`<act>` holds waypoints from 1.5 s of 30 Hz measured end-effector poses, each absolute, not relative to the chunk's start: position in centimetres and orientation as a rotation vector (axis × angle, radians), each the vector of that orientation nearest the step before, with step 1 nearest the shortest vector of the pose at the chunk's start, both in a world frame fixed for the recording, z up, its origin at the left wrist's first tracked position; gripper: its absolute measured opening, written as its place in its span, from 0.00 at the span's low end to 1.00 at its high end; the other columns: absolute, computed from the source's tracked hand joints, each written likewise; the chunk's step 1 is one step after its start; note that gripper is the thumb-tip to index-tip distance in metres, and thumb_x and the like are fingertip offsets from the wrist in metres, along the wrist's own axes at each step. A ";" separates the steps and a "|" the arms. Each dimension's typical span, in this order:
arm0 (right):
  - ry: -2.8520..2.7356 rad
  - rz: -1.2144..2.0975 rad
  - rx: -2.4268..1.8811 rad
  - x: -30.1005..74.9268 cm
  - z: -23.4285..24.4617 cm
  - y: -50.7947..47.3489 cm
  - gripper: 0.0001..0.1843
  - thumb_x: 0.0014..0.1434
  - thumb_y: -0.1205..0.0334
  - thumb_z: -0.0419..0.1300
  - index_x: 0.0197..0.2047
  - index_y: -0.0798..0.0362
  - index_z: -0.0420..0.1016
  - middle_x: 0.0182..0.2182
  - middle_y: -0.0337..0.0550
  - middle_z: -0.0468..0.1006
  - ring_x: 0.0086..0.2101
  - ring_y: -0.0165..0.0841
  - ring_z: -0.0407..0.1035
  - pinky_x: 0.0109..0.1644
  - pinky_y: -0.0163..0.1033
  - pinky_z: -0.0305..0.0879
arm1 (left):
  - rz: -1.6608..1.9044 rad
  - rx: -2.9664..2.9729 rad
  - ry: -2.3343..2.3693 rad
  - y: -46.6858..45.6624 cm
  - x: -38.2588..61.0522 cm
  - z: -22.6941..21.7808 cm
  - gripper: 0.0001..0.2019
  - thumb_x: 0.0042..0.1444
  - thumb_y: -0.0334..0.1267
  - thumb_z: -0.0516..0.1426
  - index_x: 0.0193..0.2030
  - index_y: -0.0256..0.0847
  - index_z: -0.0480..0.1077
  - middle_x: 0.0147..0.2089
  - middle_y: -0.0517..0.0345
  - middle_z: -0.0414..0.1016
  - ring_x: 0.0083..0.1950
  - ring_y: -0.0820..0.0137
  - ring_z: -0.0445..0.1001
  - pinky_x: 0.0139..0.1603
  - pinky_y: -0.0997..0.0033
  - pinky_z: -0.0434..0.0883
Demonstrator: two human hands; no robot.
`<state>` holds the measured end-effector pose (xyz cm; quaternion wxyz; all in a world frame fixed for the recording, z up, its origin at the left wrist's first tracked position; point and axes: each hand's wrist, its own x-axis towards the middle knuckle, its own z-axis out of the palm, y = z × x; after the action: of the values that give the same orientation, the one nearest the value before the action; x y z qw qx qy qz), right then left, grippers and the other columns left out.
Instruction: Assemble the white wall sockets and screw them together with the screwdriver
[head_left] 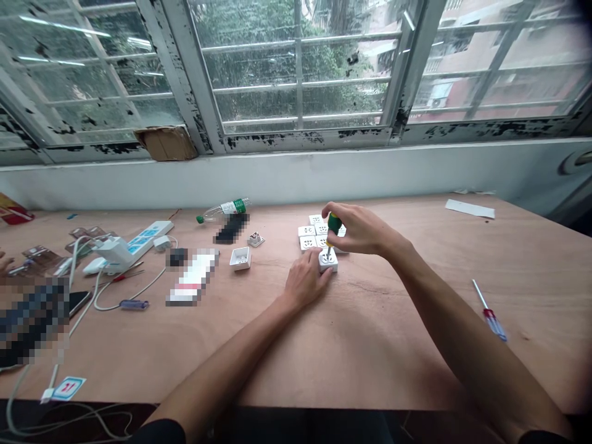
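A power strip (143, 239) lies at the left of the desk (370, 351). Further right, the left hand's (305, 280) curled grip braces a white wall socket (327, 261), while the right hand's (356, 229) grip pinches a green-handled screwdriver (333, 226), its tip down on the socket. Should the socket shift under uneven pressure, the tip could slip toward the left fingers just beside it. A red-handled screwdriver (490, 317) lies well off to the right.
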<state>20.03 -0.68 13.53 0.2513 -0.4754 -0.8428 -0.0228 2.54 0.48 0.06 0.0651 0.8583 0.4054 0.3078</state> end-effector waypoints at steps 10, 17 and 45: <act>-2.262 -0.080 -1.348 19.8 13.5 -0.7 0.12 0.56 0.60 0.56 0.45 0.50 0.68 0.29 0.41 0.75 0.25 0.33 0.63 0.28 0.39 0.52 | 0.918 2.594 1.224 0.5 2.5 0.1 0.20 0.63 0.43 0.56 0.58 0.42 0.56 0.57 0.46 0.69 0.54 0.56 0.73 0.51 0.56 0.72; -2.314 -0.063 -1.341 19.8 13.9 -1.0 0.17 0.55 0.60 0.56 0.49 0.52 0.66 0.33 0.44 0.76 0.29 0.33 0.64 0.30 0.38 0.53 | 0.917 2.606 1.215 0.7 2.5 0.0 0.20 0.64 0.44 0.56 0.58 0.42 0.56 0.57 0.46 0.69 0.54 0.56 0.72 0.51 0.55 0.73; -2.333 -0.086 -1.348 19.7 14.0 -1.0 0.13 0.59 0.60 0.54 0.47 0.52 0.67 0.38 0.45 0.78 0.31 0.33 0.66 0.31 0.38 0.53 | 0.933 2.631 1.199 0.8 2.6 -0.1 0.20 0.63 0.41 0.56 0.58 0.41 0.58 0.58 0.45 0.69 0.57 0.55 0.71 0.54 0.54 0.72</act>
<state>19.72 -1.04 14.01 0.2211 -0.4876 -0.8440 -0.0310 2.61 0.76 -0.13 0.0517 0.8649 0.3942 0.3066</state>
